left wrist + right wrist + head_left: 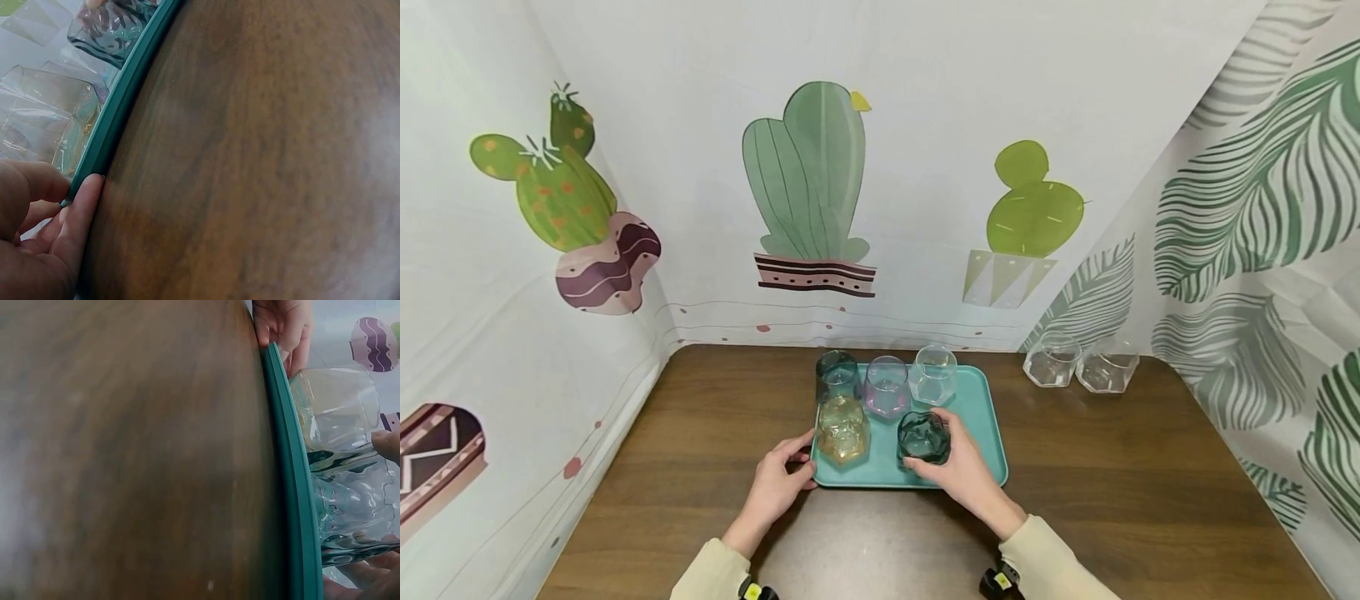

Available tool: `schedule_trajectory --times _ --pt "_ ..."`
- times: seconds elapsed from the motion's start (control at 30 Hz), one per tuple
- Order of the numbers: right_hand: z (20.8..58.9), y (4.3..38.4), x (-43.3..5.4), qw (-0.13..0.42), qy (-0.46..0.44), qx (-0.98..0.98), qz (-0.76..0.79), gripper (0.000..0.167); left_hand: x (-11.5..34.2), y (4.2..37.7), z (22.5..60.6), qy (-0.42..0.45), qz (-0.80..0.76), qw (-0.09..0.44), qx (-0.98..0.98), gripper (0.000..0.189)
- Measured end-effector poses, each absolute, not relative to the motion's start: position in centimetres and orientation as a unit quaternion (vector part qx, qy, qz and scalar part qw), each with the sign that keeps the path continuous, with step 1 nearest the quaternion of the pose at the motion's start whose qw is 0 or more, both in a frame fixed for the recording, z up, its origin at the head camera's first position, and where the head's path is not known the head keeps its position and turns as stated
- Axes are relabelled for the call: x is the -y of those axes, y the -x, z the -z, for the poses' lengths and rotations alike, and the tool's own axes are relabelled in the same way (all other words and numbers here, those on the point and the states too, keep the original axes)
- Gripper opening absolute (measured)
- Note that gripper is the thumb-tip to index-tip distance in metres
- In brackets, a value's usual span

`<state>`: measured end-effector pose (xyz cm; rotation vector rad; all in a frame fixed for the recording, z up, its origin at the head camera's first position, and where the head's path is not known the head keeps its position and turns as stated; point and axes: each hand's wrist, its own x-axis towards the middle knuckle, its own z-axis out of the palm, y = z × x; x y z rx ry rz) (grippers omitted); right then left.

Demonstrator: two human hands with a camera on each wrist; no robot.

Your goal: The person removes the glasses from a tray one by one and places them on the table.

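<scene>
A turquoise tray [977,425] lies on the wooden table. My left hand [778,479] grips its front left corner, thumb and fingers at the rim in the left wrist view. Towards the tray's front right, my right hand [962,467] holds a dark green wavy glass [922,439] round its side, thumb in front. To the left of that glass is an amber glass [842,433]. Behind them, from left to right, are a dark teal glass [838,375], a pinkish-purple glass [887,387] and a clear glass [933,375].
Two clear glasses, a left one [1052,362] and a right one [1107,367], stand side by side at the table's back right, off the tray. A cloth printed with cacti and leaves [917,167] hangs behind and beside the wooden table [1090,492].
</scene>
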<state>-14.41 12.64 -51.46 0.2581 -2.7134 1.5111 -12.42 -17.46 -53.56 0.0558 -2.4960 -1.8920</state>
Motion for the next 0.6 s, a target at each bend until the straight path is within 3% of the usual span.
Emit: schedule_trajectory --times 0.6 --pt "49.9 13.5 -17.1 0.059 -0.07 0.883 -0.459 0.085 17.4 12.5 53.6 -0.024 0.603 0.004 0.797 0.05"
